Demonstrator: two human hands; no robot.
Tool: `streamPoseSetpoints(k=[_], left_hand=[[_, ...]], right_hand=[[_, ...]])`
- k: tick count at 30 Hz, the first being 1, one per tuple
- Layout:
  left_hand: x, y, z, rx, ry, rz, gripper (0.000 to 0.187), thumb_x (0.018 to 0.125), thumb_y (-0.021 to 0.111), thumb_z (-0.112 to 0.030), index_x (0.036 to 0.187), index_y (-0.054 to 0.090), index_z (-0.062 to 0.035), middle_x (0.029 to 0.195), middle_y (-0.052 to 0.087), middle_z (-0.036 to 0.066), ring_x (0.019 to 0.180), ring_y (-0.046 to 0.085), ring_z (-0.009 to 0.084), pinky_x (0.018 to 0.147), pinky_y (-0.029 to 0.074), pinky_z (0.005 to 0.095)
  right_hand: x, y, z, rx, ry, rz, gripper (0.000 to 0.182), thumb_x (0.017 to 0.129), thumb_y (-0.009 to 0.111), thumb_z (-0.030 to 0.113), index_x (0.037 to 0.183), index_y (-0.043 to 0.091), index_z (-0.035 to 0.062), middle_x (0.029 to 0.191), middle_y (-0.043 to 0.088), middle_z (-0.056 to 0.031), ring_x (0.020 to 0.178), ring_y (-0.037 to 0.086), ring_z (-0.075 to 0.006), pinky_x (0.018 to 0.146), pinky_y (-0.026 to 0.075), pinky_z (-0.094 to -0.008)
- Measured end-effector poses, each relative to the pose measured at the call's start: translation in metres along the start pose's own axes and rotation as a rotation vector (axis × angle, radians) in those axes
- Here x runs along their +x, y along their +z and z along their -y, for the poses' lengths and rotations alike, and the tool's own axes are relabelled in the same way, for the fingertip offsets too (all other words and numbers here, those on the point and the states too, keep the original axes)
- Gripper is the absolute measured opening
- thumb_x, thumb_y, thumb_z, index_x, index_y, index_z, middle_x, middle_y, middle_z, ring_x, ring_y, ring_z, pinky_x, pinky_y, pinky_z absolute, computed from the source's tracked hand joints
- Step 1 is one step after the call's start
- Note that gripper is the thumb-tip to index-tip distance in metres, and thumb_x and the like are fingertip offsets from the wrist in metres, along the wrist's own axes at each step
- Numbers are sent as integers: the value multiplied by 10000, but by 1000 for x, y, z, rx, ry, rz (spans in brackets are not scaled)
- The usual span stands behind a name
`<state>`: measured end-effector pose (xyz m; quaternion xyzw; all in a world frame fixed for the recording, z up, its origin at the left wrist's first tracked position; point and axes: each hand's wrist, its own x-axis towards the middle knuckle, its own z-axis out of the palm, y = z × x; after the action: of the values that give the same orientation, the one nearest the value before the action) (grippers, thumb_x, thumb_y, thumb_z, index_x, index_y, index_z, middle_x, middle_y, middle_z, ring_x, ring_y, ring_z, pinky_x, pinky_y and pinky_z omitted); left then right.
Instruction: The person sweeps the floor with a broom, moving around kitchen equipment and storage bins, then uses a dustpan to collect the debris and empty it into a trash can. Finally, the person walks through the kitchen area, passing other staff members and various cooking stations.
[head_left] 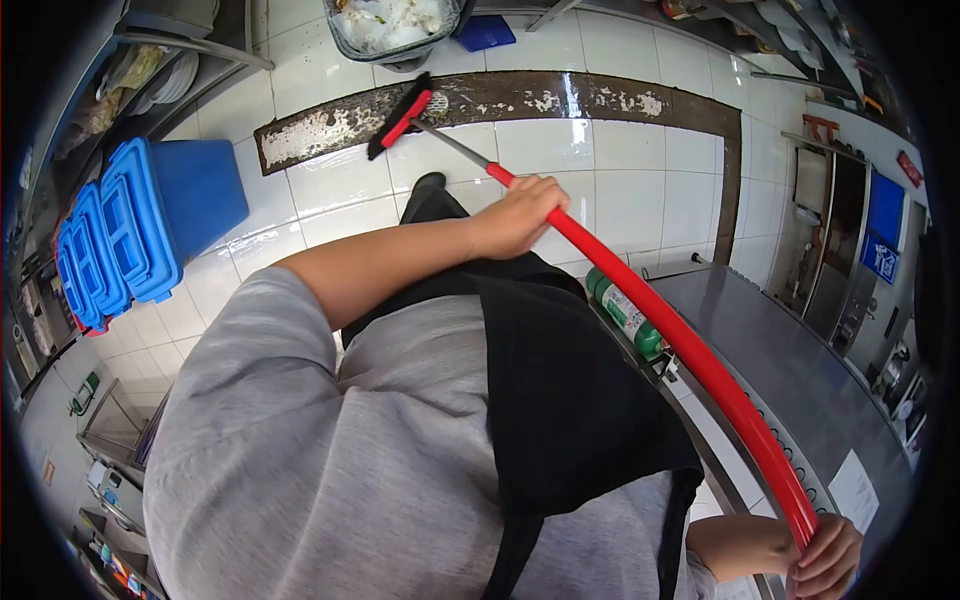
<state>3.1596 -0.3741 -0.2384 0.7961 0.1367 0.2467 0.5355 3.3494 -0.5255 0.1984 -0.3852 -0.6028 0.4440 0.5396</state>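
Both hands are closed around the red handle of a long-handled floor brush (640, 290). My left hand (515, 215) grips it lower down, where the red sleeve gives way to a grey metal pole. At the top end of the handle, in the lower right of the view, my right hand (825, 555) is wrapped round it. The red brush head (405, 118) with its black edge lies over a worn brown strip (320, 135) in the white tiled floor (545, 145). My dark shoe (430, 181) shows just below the head.
Blue lidded bins (195, 195) stand on the left. A lined bin (395, 50) of white waste is at the top, beside a blue flat object (487, 33). To the right, a green cylinder (625, 315) stands by a steel counter (770, 330). Metal shelving (190, 45) borders the upper left.
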Motion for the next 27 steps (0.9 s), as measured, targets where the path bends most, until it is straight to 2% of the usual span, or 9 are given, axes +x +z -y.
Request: streamPoseSetpoints(k=[4, 7, 8, 10, 12, 14, 17, 22, 27], left_hand=[[35, 22, -38, -79, 128, -103, 290, 733, 643, -19, 933, 445, -89, 924, 493, 92, 913, 476, 306, 842, 349, 389], [72, 37, -57, -159, 144, -102, 242, 761, 692, -150, 833, 465, -106, 809, 513, 55, 839, 504, 284, 818, 359, 377], [84, 44, -54, -164, 147, -105, 242, 761, 692, -150, 833, 465, -106, 809, 513, 55, 839, 504, 284, 818, 359, 377], [110, 57, -35, -143, 152, -4, 294, 801, 694, -270, 701, 471, -107, 656, 515, 52, 717, 533, 295, 726, 404, 386], [127, 64, -1, -154, 140, 98, 347, 816, 681, -310, 646, 464, -98, 606, 512, 70, 667, 537, 310, 666, 414, 399], [131, 62, 14, -150, 77, 288, 402, 792, 686, -351, 573, 483, -82, 552, 526, 114, 592, 549, 344, 547, 423, 432], [121, 48, -2, -89, 33, 392, 361, 748, 701, -350, 586, 511, -90, 566, 543, 108, 604, 563, 340, 551, 425, 434], [77, 1, -6, -14, 4, 387, 341, 751, 688, -342, 588, 517, -97, 568, 540, 112, 617, 564, 351, 554, 422, 443], [31, -36, -21, 27, -180, 348, 408, 802, 670, -368, 567, 479, -96, 562, 532, 117, 616, 558, 359, 559, 417, 453]], right_hand=[[-6, 16, 34, -62, -189, -69, 305, 935, 552, 303, 692, 415, 180, 555, 390, 94, 487, 394, -40, 590, 424, -220], [-13, 38, 55, -181, -235, -103, 175, 905, 526, 175, 763, 427, 156, 586, 412, 86, 550, 446, -52, 623, 444, -238], [-14, 45, 54, -196, -227, -108, 127, 879, 507, 108, 789, 430, 155, 613, 434, 82, 560, 465, -60, 641, 457, -257], [-10, 53, 37, -296, -219, -67, 142, 866, 523, 99, 765, 444, 159, 648, 465, 67, 566, 504, -70, 649, 470, -281], [-2, 56, 11, -428, -172, -9, 169, 852, 552, 91, 716, 476, 158, 651, 480, 52, 563, 525, -70, 641, 462, -288], [11, 58, -15, -380, -132, 12, 210, 860, 561, 96, 680, 471, 156, 586, 458, 69, 508, 496, -60, 619, 443, -262], [19, 49, -22, -155, -259, 17, 278, 877, 581, 132, 646, 428, 159, 539, 423, 86, 456, 456, -34, 530, 405, -198], [26, 47, -24, -4, -262, 62, 314, 889, 591, 137, 637, 406, 164, 541, 418, 87, 443, 436, -24, 493, 375, -180], [35, 44, -27, 145, -256, 161, 342, 899, 607, 179, 631, 396, 166, 544, 418, 85, 471, 440, -20, 489, 351, -184]])
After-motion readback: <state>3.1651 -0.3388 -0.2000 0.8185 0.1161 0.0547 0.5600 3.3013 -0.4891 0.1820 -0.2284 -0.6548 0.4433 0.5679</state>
